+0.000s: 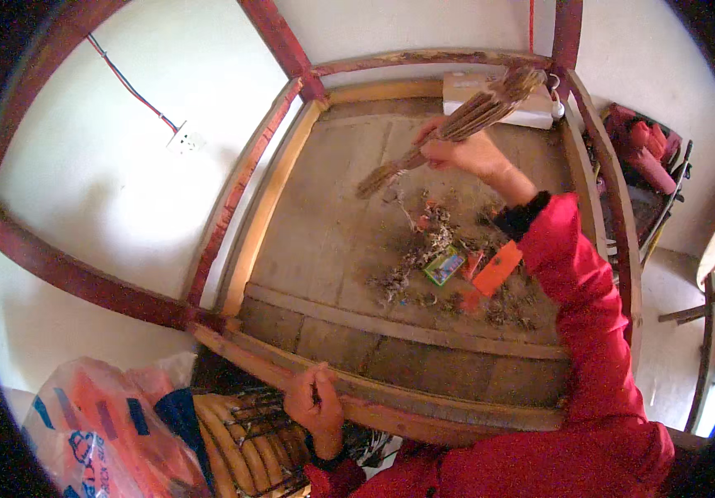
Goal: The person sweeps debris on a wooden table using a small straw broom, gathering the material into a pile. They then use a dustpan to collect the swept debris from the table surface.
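Observation:
My right hand (457, 152) grips a whisk broom of bound dry stalks (488, 106) near its narrow end, raised over a wooden platform (320, 205) with a raised frame. Below the broom, grey dust and lint (438, 236) lie in a loose heap. In the debris are a small green-edged packet (445, 266) and an orange-red piece of paper or card (498, 269), with smaller red scraps beside it. My left hand (315, 398) is at the near wooden rail (388, 398), its fingers curled; whether it holds the rail cannot be told.
A white and brown box (528, 115) stands in the far right corner. Dark red posts and rails surround the platform. At the lower left are a plastic bag (108, 429) and a wire rack (264, 442). Red rolled items (650, 149) lie beyond the right rail. A wall socket (186, 140) is at the left.

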A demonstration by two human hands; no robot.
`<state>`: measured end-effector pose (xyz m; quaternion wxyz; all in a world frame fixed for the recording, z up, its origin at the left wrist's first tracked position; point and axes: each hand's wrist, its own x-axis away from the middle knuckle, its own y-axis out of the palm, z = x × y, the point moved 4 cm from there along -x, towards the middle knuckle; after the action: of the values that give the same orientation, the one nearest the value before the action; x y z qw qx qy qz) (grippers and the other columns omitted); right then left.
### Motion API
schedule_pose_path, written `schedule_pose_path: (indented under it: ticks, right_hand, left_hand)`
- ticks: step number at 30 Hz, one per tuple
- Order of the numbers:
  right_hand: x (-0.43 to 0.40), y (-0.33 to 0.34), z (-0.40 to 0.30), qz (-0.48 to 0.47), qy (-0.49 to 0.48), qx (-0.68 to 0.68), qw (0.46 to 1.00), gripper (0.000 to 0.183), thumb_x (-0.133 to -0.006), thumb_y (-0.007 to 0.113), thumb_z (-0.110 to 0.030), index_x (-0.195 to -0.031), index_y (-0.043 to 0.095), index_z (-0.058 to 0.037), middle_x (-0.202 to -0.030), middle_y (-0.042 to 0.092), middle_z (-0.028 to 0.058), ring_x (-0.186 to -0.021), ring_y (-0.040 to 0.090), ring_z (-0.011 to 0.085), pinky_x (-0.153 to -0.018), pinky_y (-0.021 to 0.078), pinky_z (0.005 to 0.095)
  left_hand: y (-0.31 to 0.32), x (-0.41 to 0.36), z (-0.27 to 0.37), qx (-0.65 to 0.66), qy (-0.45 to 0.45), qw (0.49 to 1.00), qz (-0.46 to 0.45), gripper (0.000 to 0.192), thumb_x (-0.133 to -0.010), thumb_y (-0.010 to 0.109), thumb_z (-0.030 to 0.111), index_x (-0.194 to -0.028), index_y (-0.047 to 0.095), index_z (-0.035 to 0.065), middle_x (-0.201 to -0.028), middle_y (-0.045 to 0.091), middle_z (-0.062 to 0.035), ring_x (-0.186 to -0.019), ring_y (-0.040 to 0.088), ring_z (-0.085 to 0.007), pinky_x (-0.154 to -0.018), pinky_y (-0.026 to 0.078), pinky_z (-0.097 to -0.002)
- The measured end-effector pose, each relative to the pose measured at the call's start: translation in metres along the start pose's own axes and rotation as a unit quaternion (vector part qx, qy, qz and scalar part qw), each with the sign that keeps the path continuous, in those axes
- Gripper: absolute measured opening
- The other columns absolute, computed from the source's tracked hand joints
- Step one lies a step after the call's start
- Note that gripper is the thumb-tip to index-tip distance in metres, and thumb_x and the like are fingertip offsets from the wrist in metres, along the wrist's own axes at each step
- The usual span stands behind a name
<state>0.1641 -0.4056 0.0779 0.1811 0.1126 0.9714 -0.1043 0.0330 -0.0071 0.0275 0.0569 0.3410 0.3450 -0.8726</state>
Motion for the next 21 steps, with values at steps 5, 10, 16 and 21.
schedule_pose_path:
  ticks: [5, 10, 16, 21]
  right_hand:
    - [-0.020, 0.033, 0.071, 0.012, -0.001, 0.006, 1.000, 0.018, -0.076, 0.066, -0.016, -0.090, 0.065, -0.0041, -0.071, 0.062, 0.0009, -0.062, 0.058, 0.0097, -0.055, 0.0493, 0.0264]
    - [0.003, 0.046, 0.070, -0.069, 0.083, 0.001, 0.994, 0.019, -0.075, 0.063, -0.015, -0.089, 0.066, -0.0017, -0.069, 0.062, 0.0031, -0.055, 0.058, 0.0107, -0.052, 0.0493, 0.0258]
    - [-0.007, 0.011, 0.015, -0.111, 0.069, 0.001, 0.991, 0.018, -0.075, 0.063, -0.013, -0.088, 0.066, -0.0007, -0.070, 0.064, 0.0062, -0.057, 0.062, 0.0127, -0.051, 0.0509, 0.0264]
    - [-0.025, 0.021, 0.048, -0.011, -0.004, 0.034, 0.999, 0.022, -0.076, 0.063, -0.018, -0.091, 0.066, -0.0020, -0.069, 0.062, 0.0024, -0.060, 0.059, 0.0098, -0.053, 0.0483, 0.0246]
  left_hand:
    - [0.002, -0.004, 0.004, 0.011, -0.017, 1.000, -0.008, 0.011, -0.086, 0.059, 0.010, -0.082, 0.066, 0.0027, -0.076, 0.068, -0.0096, -0.065, 0.063, -0.0230, -0.063, 0.051, -0.0348]
    - [0.001, 0.000, -0.003, 0.010, -0.026, 1.000, -0.005, 0.010, -0.084, 0.057, 0.005, -0.085, 0.066, 0.0017, -0.071, 0.065, -0.0113, -0.064, 0.064, -0.0253, -0.061, 0.049, -0.0328]
    - [0.000, -0.003, 0.001, 0.016, -0.015, 1.000, 0.000, 0.010, -0.084, 0.057, 0.005, -0.084, 0.066, 0.0014, -0.068, 0.064, -0.0107, -0.062, 0.063, -0.0249, -0.060, 0.049, -0.0330]
    - [0.001, -0.003, 0.001, 0.029, -0.025, 0.999, -0.018, 0.011, -0.084, 0.055, 0.005, -0.083, 0.065, 0.0009, -0.068, 0.064, -0.0101, -0.061, 0.062, -0.0245, -0.060, 0.048, -0.0333]
